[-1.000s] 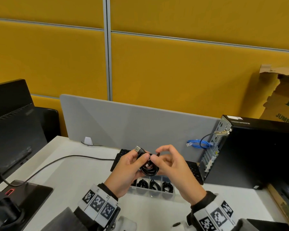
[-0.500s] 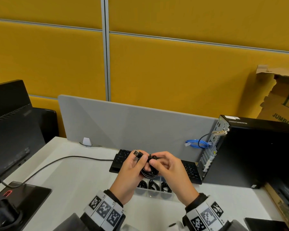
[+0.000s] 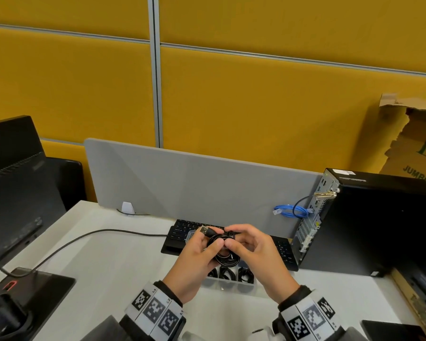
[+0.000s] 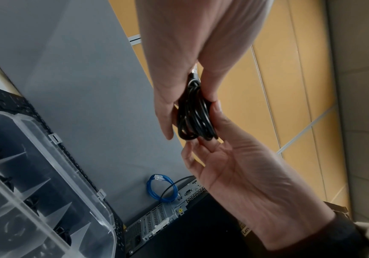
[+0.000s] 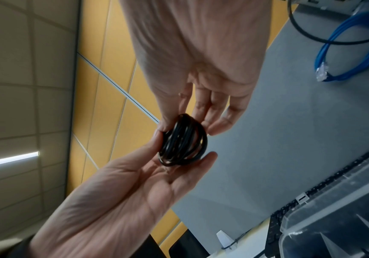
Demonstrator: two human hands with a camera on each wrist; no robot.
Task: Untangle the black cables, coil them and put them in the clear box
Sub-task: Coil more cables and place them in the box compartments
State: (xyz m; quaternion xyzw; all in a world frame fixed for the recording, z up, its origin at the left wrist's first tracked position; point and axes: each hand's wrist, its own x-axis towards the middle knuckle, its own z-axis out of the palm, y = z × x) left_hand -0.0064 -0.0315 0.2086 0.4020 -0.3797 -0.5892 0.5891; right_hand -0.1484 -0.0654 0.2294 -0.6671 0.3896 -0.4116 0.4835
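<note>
Black monitor (image 3: 12, 193) stands at the far left of the white desk (image 3: 113, 254), a thin black lead (image 3: 67, 244) trailing from its stand toward the black keyboard (image 3: 284, 252). Near the middle, the left hand (image 3: 194, 262) and the right hand (image 3: 258, 262) hold one coiled black cable (image 3: 225, 254) between them, raised above the clear plastic divided box (image 3: 231, 283). Left thumb and fingers are clamped on the coil, the metal USB plug (image 3: 204, 230) sticking out above them; right thumb and forefinger pinch the coil's far edge, the other right fingers loosely apart. Other black coils (image 3: 228, 274) sit in the box compartments. Farther right, a blue network cable (image 3: 290, 210) hangs by the black computer tower (image 3: 369, 225).
</note>
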